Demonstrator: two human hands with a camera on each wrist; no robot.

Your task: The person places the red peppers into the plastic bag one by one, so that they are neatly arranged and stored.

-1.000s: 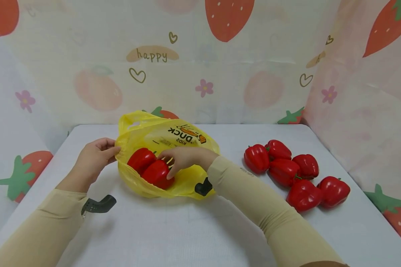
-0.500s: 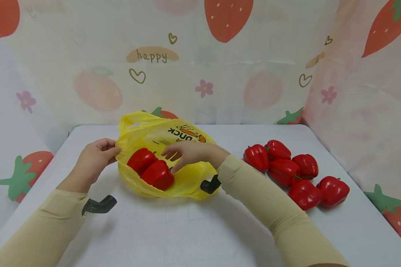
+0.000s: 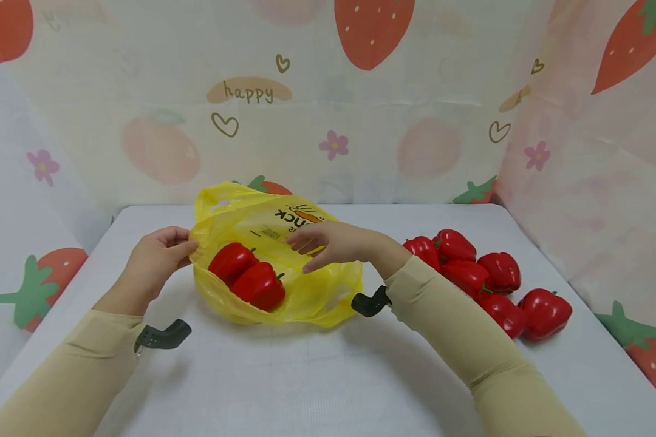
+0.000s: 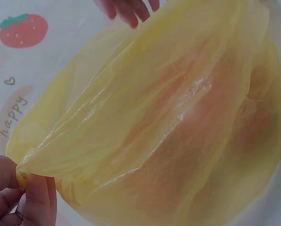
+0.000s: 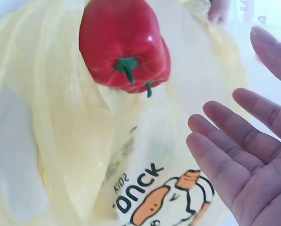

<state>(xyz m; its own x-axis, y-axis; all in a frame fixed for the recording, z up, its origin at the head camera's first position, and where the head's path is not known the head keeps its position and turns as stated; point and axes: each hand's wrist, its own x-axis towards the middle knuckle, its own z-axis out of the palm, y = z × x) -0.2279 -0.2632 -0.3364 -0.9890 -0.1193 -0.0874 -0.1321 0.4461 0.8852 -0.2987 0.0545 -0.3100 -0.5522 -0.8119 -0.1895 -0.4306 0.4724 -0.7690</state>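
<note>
A yellow plastic bag [image 3: 311, 303] lies open-mouthed on the table, a printed duck [image 5: 178, 202] on its inner side. Two red bell peppers, a front one [image 3: 259, 286] and a back one [image 3: 232, 262], rest side by side in it, green stems toward the right. My left hand [image 3: 161, 258] pinches the bag's left rim between thumb and fingers; in the left wrist view the gathered plastic [image 4: 21, 176] shows between them. Over the bag's right part hovers my right hand [image 3: 339, 243], fingers spread and holding nothing, apart from the peppers in the right wrist view.
Several more red bell peppers [image 3: 504, 272] form a cluster on the right of the white table [image 3: 284, 388], partly behind my right sleeve [image 3: 459, 328]. A strawberry-print cloth [image 3: 361, 164] hangs behind the table and along both sides.
My right hand has let go of the front pepper, leaving it in the bag, and has drawn back to the right and slightly up. The left hand keeps its place at the rim.
</note>
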